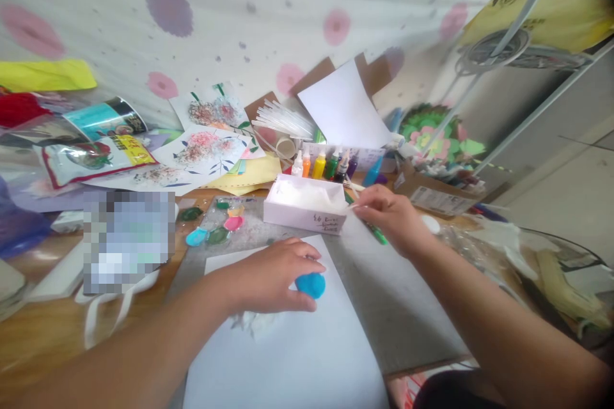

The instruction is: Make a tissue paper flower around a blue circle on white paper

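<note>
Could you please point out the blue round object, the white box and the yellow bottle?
Blue round object (311, 285), head view, exposed surface.
White box (300, 216), head view, front wall.
Yellow bottle (318, 168), head view, body.

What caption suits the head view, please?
Left hand holds round blue object over white paper; right hand pinches thin stick.

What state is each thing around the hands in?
Round blue object, grasped by left hand
Left hand, curled
Thin white item, pinched by right hand, blurred
Right hand, pinching
White rectangular cardboard box, uncovered
White rectangular paper sheet, lying flat
White wad, crumpled on sheet
Yellow plastic bottle, upright
</note>
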`<state>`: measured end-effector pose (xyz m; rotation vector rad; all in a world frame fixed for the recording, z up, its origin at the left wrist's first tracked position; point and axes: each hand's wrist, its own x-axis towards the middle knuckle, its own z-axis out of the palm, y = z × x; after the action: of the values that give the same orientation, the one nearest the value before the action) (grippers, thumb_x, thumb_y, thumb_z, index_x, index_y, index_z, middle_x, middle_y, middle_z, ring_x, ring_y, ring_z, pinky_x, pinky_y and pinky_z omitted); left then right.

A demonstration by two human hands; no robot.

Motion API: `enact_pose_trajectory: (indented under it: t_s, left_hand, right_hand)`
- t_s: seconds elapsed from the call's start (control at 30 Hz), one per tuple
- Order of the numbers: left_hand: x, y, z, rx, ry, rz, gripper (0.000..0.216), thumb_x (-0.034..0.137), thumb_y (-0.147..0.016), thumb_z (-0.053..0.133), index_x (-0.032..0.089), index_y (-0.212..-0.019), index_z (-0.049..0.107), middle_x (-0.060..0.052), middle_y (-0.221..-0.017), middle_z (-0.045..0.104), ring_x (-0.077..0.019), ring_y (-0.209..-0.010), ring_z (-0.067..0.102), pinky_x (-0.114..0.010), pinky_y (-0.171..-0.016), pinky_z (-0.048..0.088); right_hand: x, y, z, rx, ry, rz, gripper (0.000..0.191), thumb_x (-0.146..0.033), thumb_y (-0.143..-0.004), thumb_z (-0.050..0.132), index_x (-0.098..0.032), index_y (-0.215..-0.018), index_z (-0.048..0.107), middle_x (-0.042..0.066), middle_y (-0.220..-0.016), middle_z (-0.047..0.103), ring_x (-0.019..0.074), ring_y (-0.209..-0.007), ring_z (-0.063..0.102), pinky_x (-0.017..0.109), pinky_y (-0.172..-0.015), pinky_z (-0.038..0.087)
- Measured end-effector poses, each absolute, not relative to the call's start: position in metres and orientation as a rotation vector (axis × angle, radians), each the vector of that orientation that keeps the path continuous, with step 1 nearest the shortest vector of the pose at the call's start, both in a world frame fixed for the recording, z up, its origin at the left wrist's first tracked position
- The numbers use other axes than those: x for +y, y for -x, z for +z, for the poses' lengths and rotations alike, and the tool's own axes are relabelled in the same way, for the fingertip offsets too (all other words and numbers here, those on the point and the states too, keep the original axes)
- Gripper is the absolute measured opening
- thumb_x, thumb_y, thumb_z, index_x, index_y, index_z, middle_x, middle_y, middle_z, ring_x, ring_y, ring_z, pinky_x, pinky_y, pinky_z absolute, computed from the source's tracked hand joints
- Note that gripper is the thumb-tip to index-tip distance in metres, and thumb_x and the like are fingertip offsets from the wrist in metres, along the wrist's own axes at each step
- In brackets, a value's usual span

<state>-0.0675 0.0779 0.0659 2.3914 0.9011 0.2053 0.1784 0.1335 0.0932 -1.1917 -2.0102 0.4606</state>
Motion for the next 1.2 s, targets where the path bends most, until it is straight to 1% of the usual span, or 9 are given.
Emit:
enact_pose_trajectory:
  t_s: [0.17, 0.27, 0.4, 0.63, 0.7, 0.77, 0.87, 0.93, 1.2]
  left_hand:
    - [0.080, 0.066, 0.065, 0.881, -2.428, 0.186, 0.044, 0.047, -0.079, 0.058, 0.031, -0.120, 0.054, -0.002, -0.132, 0.047, -0.0251, -0.121, 0.040, -0.037, -0.099, 0.034]
    - [0.082, 0.064, 0.064, 0.877, -2.456, 0.158, 0.047, 0.048, -0.080, 0.058, 0.030, -0.123, 0.052, -0.003, -0.133, 0.045, -0.0253, -0.122, 0.039, -0.037, -0.100, 0.033]
    - [0.084, 0.063, 0.063, 0.860, -2.482, 0.127, 0.047, 0.047, -0.081, 0.057, 0.030, -0.124, 0.052, -0.002, -0.133, 0.046, -0.0250, -0.123, 0.037, -0.037, -0.101, 0.032]
    - [0.085, 0.063, 0.063, 0.850, -2.488, 0.141, 0.045, 0.048, -0.081, 0.057, 0.028, -0.122, 0.054, -0.004, -0.132, 0.047, -0.0255, -0.122, 0.038, -0.037, -0.099, 0.033]
    - [0.084, 0.063, 0.063, 0.854, -2.484, 0.145, 0.046, 0.048, -0.081, 0.057, 0.027, -0.122, 0.054, -0.004, -0.131, 0.047, -0.0255, -0.121, 0.039, -0.036, -0.100, 0.033]
    - [0.084, 0.063, 0.063, 0.855, -2.486, 0.138, 0.047, 0.047, -0.081, 0.058, 0.028, -0.123, 0.052, -0.003, -0.132, 0.046, -0.0249, -0.121, 0.039, -0.036, -0.100, 0.034]
    - [0.085, 0.063, 0.063, 0.854, -2.496, 0.125, 0.047, 0.047, -0.081, 0.057, 0.029, -0.124, 0.051, -0.002, -0.134, 0.045, -0.0246, -0.122, 0.038, -0.036, -0.100, 0.034]
    - [0.086, 0.063, 0.063, 0.855, -2.499, 0.122, 0.047, 0.047, -0.081, 0.057, 0.029, -0.123, 0.051, -0.002, -0.134, 0.045, -0.0245, -0.122, 0.038, -0.036, -0.100, 0.033]
    - [0.085, 0.064, 0.060, 0.866, -2.510, 0.119, 0.048, 0.048, -0.081, 0.057, 0.030, -0.124, 0.051, -0.002, -0.135, 0.044, -0.0254, -0.123, 0.037, -0.037, -0.100, 0.032]
  right_hand:
    - [0.099, -0.179, 0.084, -1.967, 1.237, 0.644, 0.013, -0.031, -0.077, 0.062, -0.019, -0.072, 0.065, 0.003, -0.081, 0.061, 0.0149, -0.071, 0.056, 0.027, -0.059, 0.042]
    - [0.078, -0.173, 0.063, -2.037, 1.294, 0.570, 0.008, -0.023, -0.077, 0.061, -0.020, -0.074, 0.068, 0.002, -0.074, 0.059, 0.0137, -0.064, 0.054, 0.026, -0.058, 0.042]
    - [0.058, -0.159, 0.038, -2.139, 1.240, 0.533, 0.012, -0.018, -0.081, 0.055, -0.020, -0.080, 0.068, 0.002, -0.075, 0.059, 0.0135, -0.066, 0.056, 0.026, -0.063, 0.044]
    - [0.053, -0.158, 0.044, -2.265, 1.131, 0.597, 0.019, -0.023, -0.084, 0.052, -0.022, -0.097, 0.066, 0.004, -0.087, 0.060, 0.0134, -0.068, 0.056, 0.027, -0.065, 0.045]
    - [0.058, -0.165, 0.057, -2.189, 1.052, 0.680, 0.022, -0.028, -0.088, 0.047, -0.021, -0.093, 0.067, 0.006, -0.088, 0.059, 0.0150, -0.075, 0.057, 0.028, -0.069, 0.045]
    - [0.064, -0.171, 0.070, -2.051, 1.032, 0.749, 0.034, -0.038, -0.092, 0.039, -0.021, -0.082, 0.067, 0.006, -0.086, 0.059, 0.0171, -0.082, 0.057, 0.029, -0.073, 0.045]
    - [0.070, -0.177, 0.078, -1.836, 1.224, 0.796, 0.053, -0.059, -0.089, 0.032, -0.022, -0.070, 0.065, 0.004, -0.064, 0.055, 0.0161, -0.063, 0.054, 0.028, -0.060, 0.043]
    - [0.071, -0.176, 0.074, -1.726, 1.350, 0.834, 0.057, -0.066, -0.084, 0.033, -0.022, -0.067, 0.064, 0.001, -0.050, 0.046, 0.0139, -0.049, 0.046, 0.027, -0.048, 0.038]
    - [0.067, -0.166, 0.048, -1.618, 1.351, 1.064, 0.041, -0.053, -0.086, 0.043, -0.020, -0.065, 0.055, -0.002, -0.048, 0.052, 0.0110, -0.042, 0.045, 0.023, -0.042, 0.034]
